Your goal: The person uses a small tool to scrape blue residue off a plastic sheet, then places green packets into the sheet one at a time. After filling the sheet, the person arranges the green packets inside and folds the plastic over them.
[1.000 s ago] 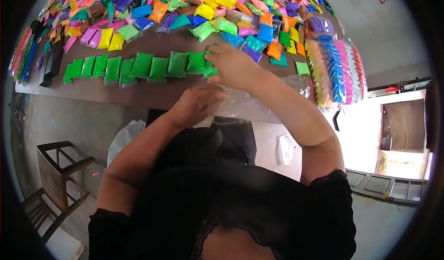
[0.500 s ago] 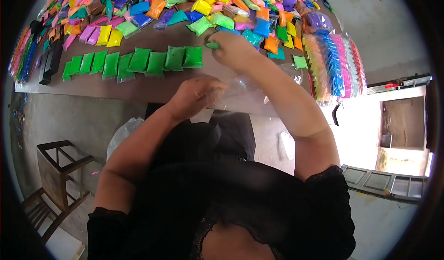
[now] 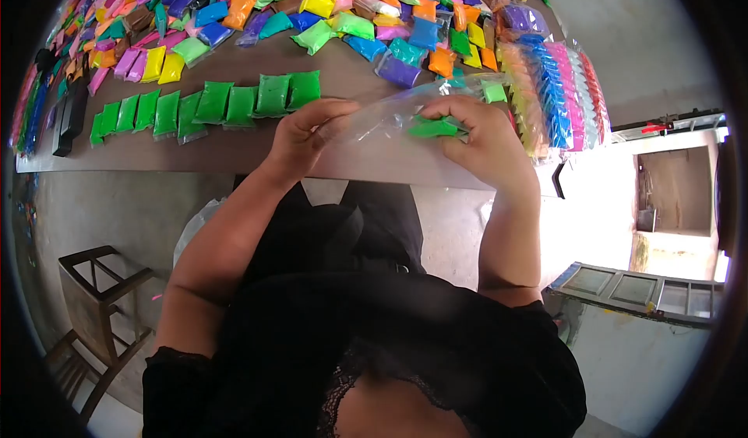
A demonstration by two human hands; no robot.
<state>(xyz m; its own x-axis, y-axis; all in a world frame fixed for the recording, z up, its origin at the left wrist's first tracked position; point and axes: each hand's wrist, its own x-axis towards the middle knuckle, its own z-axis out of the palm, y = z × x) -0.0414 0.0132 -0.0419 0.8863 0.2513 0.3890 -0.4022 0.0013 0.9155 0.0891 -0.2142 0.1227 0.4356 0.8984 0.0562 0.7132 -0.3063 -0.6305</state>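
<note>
My left hand [image 3: 305, 136] pinches one end of a long clear plastic bag [image 3: 374, 123] stretched between my hands above the table's front edge. A small green packet [image 3: 433, 127] is gripped in the fingers of my right hand [image 3: 487, 138], right at the other part of the bag. Just beyond my left hand begins a row of green packets [image 3: 213, 102], lined up leftward along the table [image 3: 210, 155]. A purple packet [image 3: 397, 71] lies behind the bag.
A large heap of packets in many colours [image 3: 327, 6] covers the table's far side. Long bags of stacked packets [image 3: 555, 99] stand at the right end. Dark bars [image 3: 70, 119] lie at the left, and a wooden chair [image 3: 101, 306] is on the floor at lower left.
My right hand has come back from the heap's near edge to the right, bringing the green packet to the clear bag. My left hand has shifted slightly left, and the bag is now stretched out.
</note>
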